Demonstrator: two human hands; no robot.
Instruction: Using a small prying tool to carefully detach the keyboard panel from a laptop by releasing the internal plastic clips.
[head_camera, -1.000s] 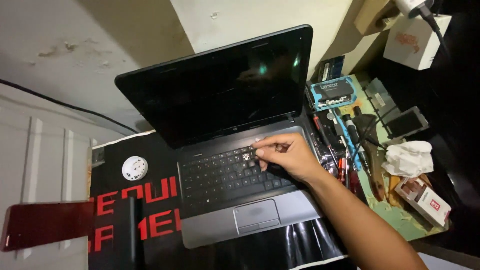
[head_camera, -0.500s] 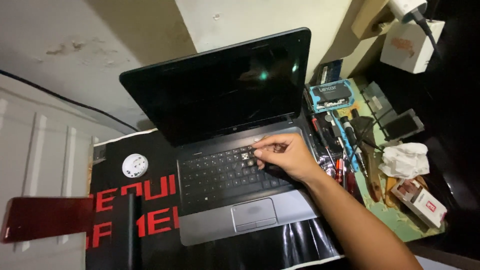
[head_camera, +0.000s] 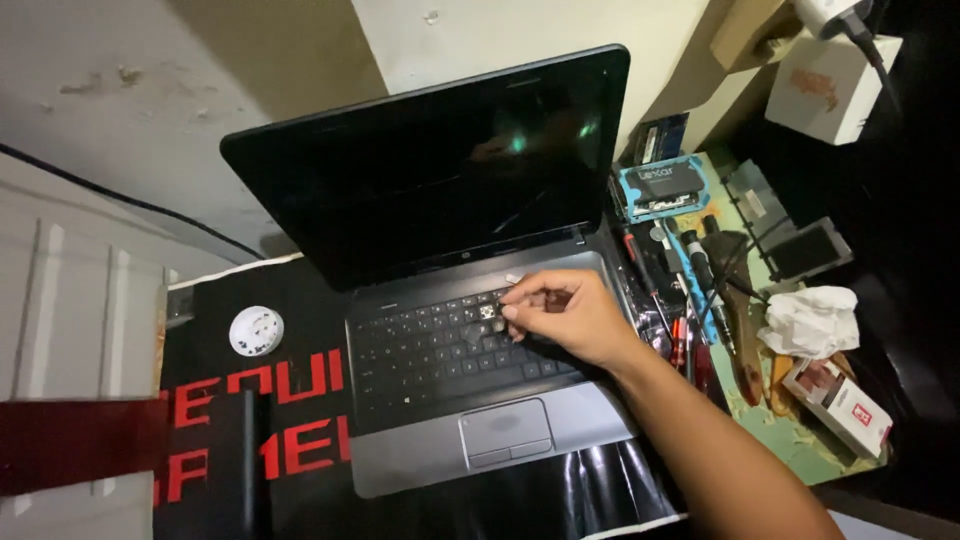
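An open black and grey laptop (head_camera: 430, 190) with a dark screen sits on a black mat with red letters (head_camera: 250, 400). My right hand (head_camera: 570, 318) rests over the upper right of the keyboard (head_camera: 440, 350). Its thumb and forefinger are pinched together next to a bare, pale key socket (head_camera: 487, 312) where the cap is off. Whether a small part sits between the fingertips is hidden. My left hand is out of view.
A round white disc (head_camera: 256, 331) lies left of the laptop. On the right are a green cutting mat (head_camera: 800, 440) with screwdrivers (head_camera: 680, 340), a crumpled white tissue (head_camera: 812, 320), a small red and white box (head_camera: 840, 405), a blue packaged card (head_camera: 664, 187) and a white box (head_camera: 830, 85).
My right hand stays pinched at the same key spot. Only the view has shifted slightly.
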